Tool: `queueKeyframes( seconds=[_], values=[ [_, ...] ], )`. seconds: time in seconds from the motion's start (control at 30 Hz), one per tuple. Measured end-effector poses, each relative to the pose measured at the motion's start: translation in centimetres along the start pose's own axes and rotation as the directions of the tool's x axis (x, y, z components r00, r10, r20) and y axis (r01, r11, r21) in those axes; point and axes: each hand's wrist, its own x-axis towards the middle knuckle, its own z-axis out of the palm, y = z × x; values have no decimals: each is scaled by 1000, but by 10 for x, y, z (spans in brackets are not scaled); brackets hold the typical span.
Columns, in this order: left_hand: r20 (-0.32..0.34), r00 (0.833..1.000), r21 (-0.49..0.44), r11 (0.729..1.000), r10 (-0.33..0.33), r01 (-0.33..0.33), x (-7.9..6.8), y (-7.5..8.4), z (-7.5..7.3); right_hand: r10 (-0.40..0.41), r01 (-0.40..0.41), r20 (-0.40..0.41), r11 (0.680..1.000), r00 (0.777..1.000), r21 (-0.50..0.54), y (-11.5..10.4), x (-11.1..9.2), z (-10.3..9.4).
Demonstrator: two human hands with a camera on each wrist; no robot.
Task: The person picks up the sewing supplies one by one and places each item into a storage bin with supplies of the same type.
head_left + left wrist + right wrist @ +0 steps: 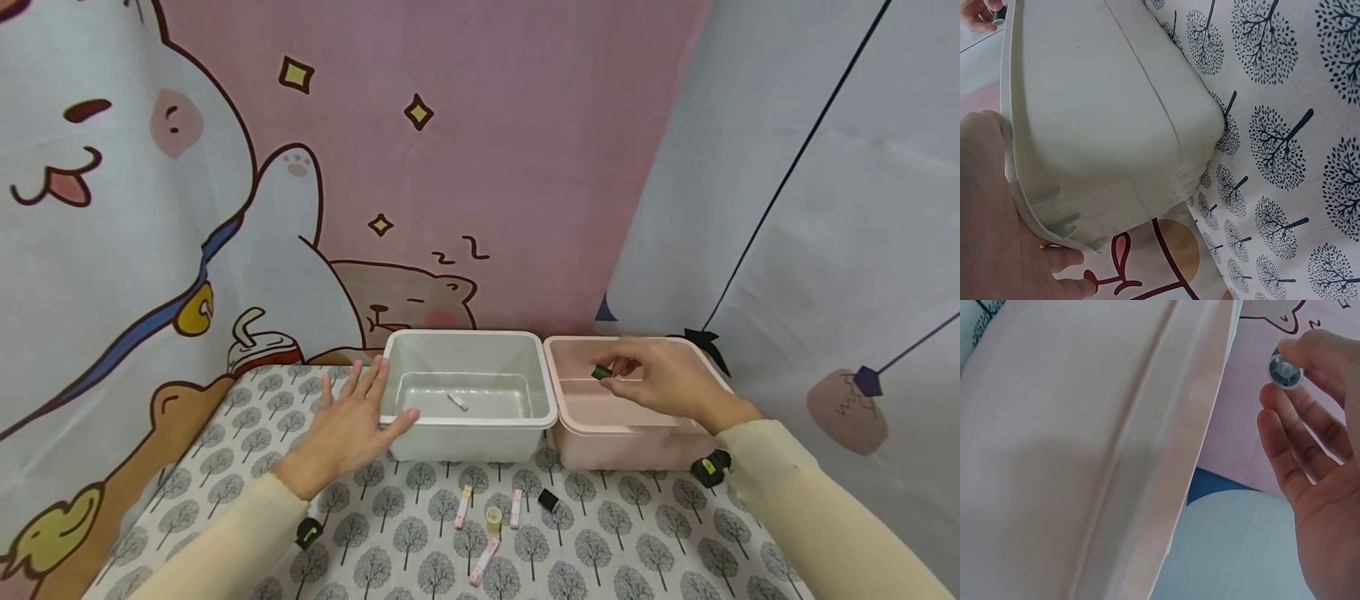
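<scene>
the cream right sleeve [832, 508] lies nearest, running in from the lower right corner, with the cream left sleeve [225, 537] opposite and a black wrist device [710, 469] under the right cuff. the right hand [663, 379] is over the opening of a pale pink bin [630, 450], its thumb and forefinger pinching a small dark green spool [602, 372]; the right wrist view shows the spool's round, hollow end, clear of the rim, with the other fingers slightly bent beside it. that hand and forearm hide part of the pink bin's inside and its right side. the left hand [345, 437] rests against the left rim of a white bin [465, 442], fingers spread and thumb held apart near the front corner. the two bins stand side by side, rims close together, and inside the white one a small pale stick [457, 402] lies on the floor. in front, on the tree-print tablecloth [645, 567], are a pink-and-yellow stick [462, 507], a pink-and-white stick [516, 509], a longer pink stick [484, 561], a yellowish roll [493, 527] between them, and a black cylinder [548, 500] to the right. behind the bins hangs a cartoon-print backdrop [525, 167].
</scene>
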Motion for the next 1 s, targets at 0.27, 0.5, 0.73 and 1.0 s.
queueKeyframes(
  seconds=[0.27,0.5,0.73,1.0],
  values=[
    [7,1000,4,1000,-5,5,1,-1,-3,12,-29,74,970,997,242,16,15,0],
    [19,1000,-3,1000,-5,5,0,0,-3,39,-70,129,968,991,241,35,26,5],
    [21,1000,-12,1000,-8,8,0,-1,-2,83,-127,191,964,978,233,49,34,8],
    [28,1000,-20,1000,-14,14,1,-1,-1,29,-85,194,954,981,289,63,40,14]
  ],
)
